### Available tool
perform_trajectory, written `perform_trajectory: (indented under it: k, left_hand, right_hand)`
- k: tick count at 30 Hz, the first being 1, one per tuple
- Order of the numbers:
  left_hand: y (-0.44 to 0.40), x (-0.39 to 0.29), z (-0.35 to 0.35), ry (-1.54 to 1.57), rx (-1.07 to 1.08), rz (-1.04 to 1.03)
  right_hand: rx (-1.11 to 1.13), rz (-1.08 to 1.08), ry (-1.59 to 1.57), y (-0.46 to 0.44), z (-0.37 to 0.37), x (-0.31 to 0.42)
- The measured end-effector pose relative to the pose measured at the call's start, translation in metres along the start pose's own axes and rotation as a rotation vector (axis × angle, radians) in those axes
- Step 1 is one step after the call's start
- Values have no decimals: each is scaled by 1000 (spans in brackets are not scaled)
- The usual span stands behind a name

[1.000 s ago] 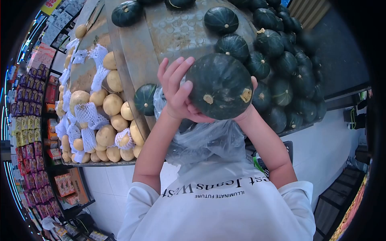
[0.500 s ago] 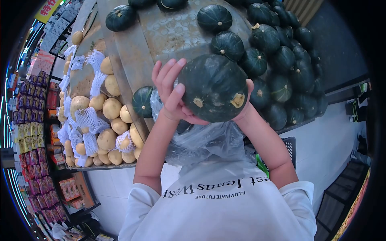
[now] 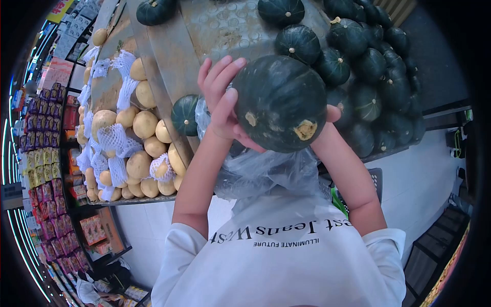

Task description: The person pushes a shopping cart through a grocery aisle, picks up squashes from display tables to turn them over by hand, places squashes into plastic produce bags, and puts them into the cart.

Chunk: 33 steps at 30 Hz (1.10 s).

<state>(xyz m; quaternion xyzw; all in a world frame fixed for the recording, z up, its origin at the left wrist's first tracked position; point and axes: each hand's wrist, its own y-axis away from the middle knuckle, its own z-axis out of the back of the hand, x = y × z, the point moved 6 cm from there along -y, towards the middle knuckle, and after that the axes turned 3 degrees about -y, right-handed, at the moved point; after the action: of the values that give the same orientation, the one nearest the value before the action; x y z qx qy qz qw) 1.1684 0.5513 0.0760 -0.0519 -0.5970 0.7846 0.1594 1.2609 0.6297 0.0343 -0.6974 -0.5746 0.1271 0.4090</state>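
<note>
Between my two hands is a large dark green pumpkin (image 3: 279,100), raised close to me, with a pale scar and a tan stem stub facing my way. My left hand (image 3: 221,97) grips its left side, fingers curved and thumb against the skin. On the other side, my right hand (image 3: 327,120) supports it; only the thumb tip and part of the palm show, the other fingers hidden behind the pumpkin. Just below, a clear plastic bag (image 3: 268,176) hangs in front of my shirt. Another small green pumpkin (image 3: 185,115) lies beyond my left hand.
Several green pumpkins (image 3: 368,66) are piled on the display stand (image 3: 225,38) to the right. Pale yellow round melons (image 3: 144,124), some in white foam nets (image 3: 115,140), fill the left side. Packaged goods (image 3: 46,174) line shelves at far left. A dark basket (image 3: 376,181) is partly visible near my right arm.
The held pumpkin looks larger and slightly tilted, its stem stub a little lower relative to its body. Both hands stay on it. The view has shifted, so the display sits higher.
</note>
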Motion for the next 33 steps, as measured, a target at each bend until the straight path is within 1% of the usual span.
perform_trajectory:
  k: [1,6,15,18,19,21,22,23,24,26,27,28,30,33]
  left_hand:
    - [-1,0,0,-13,2,8]
    - [5,5,-3,118,-150,11]
    - [5,7,-5,107,-145,9]
    - [2,4,-2,71,-64,24]
    - [-2,3,1,34,-6,35]
    - [-6,2,2,14,17,58]
    - [-5,2,1,32,-16,72]
    - [-3,3,0,52,-49,85]
    - [-1,7,-2,72,-75,103]
    - [-1,8,-3,117,6,137]
    - [-3,7,-3,139,48,153]
    - [-2,9,-5,202,3,199]
    - [-1,8,-8,193,29,221]
    - [0,8,-12,220,21,278]
  right_hand:
    - [1,1,2,1,1,1]
    - [-2,-8,9,2,1,0]
    - [-53,-15,43,3,7,1]
    - [-135,-15,93,7,15,1]
    - [-200,-18,141,12,22,0]
    - [-359,-14,283,18,30,-2]
    - [-441,22,374,11,21,-1]
    - [-502,101,485,1,8,8]
    - [-530,135,517,-5,7,13]
    - [-590,190,655,-5,10,21]
    - [-604,220,700,-6,10,25]
    - [-620,249,746,-7,9,28]
    - [-624,311,790,-10,5,31]
    - [-572,445,1043,-16,-11,32]
